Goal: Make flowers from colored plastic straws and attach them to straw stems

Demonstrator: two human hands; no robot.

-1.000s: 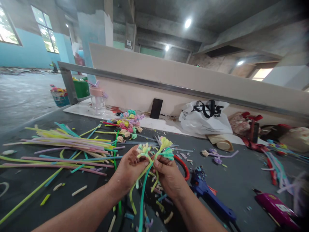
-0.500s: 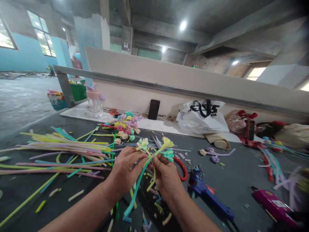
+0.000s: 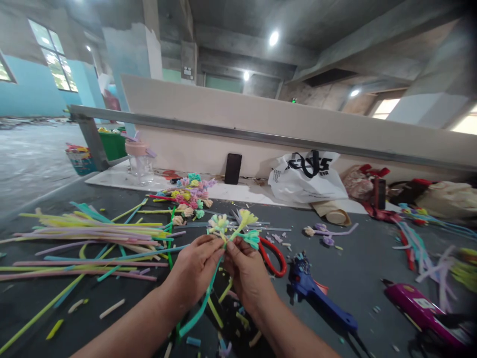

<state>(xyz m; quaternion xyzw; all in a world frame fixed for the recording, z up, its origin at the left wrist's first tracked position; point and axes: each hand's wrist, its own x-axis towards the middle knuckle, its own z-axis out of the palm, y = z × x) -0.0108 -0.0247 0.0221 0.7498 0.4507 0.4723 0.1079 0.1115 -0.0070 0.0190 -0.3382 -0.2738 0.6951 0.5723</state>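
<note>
Pinched together in front of me is a small bunch of pipe cleaner flowers. One bloom is yellow [image 3: 247, 219], one teal [image 3: 252, 238], and one mixes pale yellow and blue [image 3: 218, 223]. My left hand [image 3: 197, 266] is closed on the stems just under the blooms. My right hand [image 3: 249, 271] grips the same spot, thumb and fingers pressed on the stems. Below the hands hangs a long teal stem [image 3: 201, 312]. Behind my right hand lie scissors with red handles [image 3: 276, 266], partly hidden.
Loose pipe cleaners [image 3: 100, 231] lie piled at left. Finished flowers [image 3: 192, 194] are heaped behind. At right are a blue glue gun [image 3: 324, 298], a purple flower sprig [image 3: 330, 233] and a magenta tool [image 3: 417, 306]. A phone [image 3: 233, 169] and white bag [image 3: 303, 181] stand behind.
Both hands have closed in tighter around the stems, and the bunch sits slightly lower. The whole view has shifted a little, so things appear further left.
</note>
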